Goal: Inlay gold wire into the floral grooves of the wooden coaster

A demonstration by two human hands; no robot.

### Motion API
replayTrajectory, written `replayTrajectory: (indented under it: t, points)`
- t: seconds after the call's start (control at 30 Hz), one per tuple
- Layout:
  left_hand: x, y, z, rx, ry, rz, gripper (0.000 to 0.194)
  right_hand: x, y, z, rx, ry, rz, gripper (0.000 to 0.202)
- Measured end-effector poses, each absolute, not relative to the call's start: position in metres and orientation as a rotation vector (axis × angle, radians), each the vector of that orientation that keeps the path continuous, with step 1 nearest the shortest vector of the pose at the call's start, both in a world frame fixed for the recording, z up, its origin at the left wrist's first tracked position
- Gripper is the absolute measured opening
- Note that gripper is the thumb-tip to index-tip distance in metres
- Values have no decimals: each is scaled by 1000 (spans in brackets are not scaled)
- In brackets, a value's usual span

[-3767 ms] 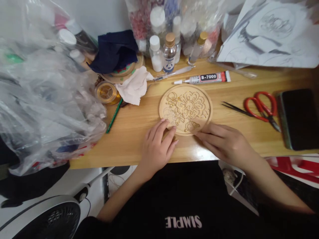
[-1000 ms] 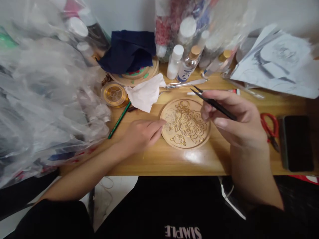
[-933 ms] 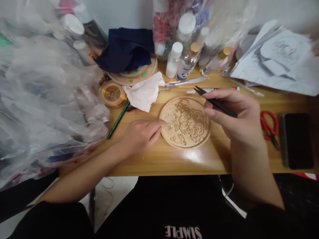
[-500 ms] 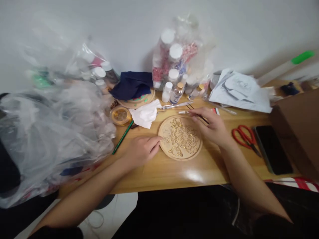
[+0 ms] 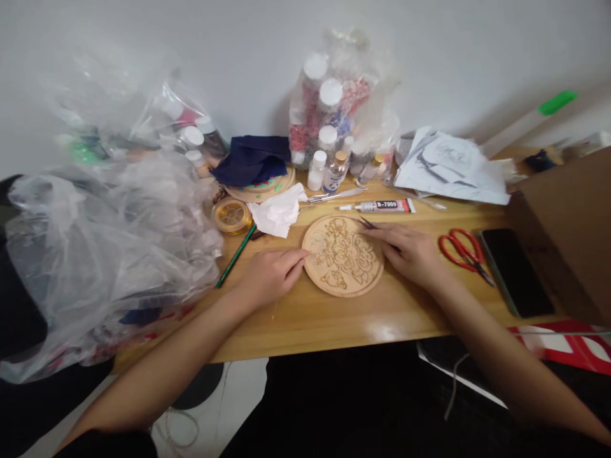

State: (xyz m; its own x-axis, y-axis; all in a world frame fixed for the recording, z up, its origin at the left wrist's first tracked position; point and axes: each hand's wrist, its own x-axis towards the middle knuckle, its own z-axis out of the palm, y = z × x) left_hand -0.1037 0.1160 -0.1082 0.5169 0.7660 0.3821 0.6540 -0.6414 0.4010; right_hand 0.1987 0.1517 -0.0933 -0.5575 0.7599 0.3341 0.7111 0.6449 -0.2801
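A round wooden board [image 5: 344,288] lies flat on the table, with a flower pattern outlined in gold on its face. My left hand [image 5: 273,273] is closed, thumb and forefinger pinching the board's left edge. In my right hand [image 5: 410,249] is a pair of dark tweezers [image 5: 366,222], their tips over the board's upper right edge. Just behind the board lies a glue tube [image 5: 382,205] marked B-7000. Whether the tweezers grip anything small cannot be seen.
Small bottles [image 5: 337,170] and a plastic bag of jars [image 5: 329,95] stand behind. White tissue [image 5: 277,213], a gold wire spool [image 5: 232,216] and a green pencil [image 5: 235,256] lie left. Red-handled scissors [image 5: 462,248], a phone [image 5: 515,272] and a cardboard box [image 5: 568,229] are right.
My right hand has moved down from above the glue tube, uncovering it, and brought the tweezers to the board's edge. My left hand stays at the board. The view has shifted slightly.
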Motion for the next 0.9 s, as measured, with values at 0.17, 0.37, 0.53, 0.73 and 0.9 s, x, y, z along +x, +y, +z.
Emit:
replayTrajectory:
  t: [0.17, 0.37, 0.53, 0.73, 0.9]
  points:
    - [-104, 117, -106, 2564, 1205, 790, 25, 203, 133, -87, -1112, -2531, -37, 29]
    - [-103, 116, -107, 2561, 1189, 748, 27, 212, 110, -86, -1150, -2605, -145, 30]
    - [-104, 117, -106, 2597, 1161, 690, 30, 211, 106, -83, -1158, -2629, -208, 28]
    - [-105, 121, -103, 2592, 1181, 602, 30, 206, 105, -74, -1140, -2694, -445, 29]
    - [-98, 126, -97, 2589, 1226, 569, 30, 207, 103, -72, -1182, -2657, -448, 27]
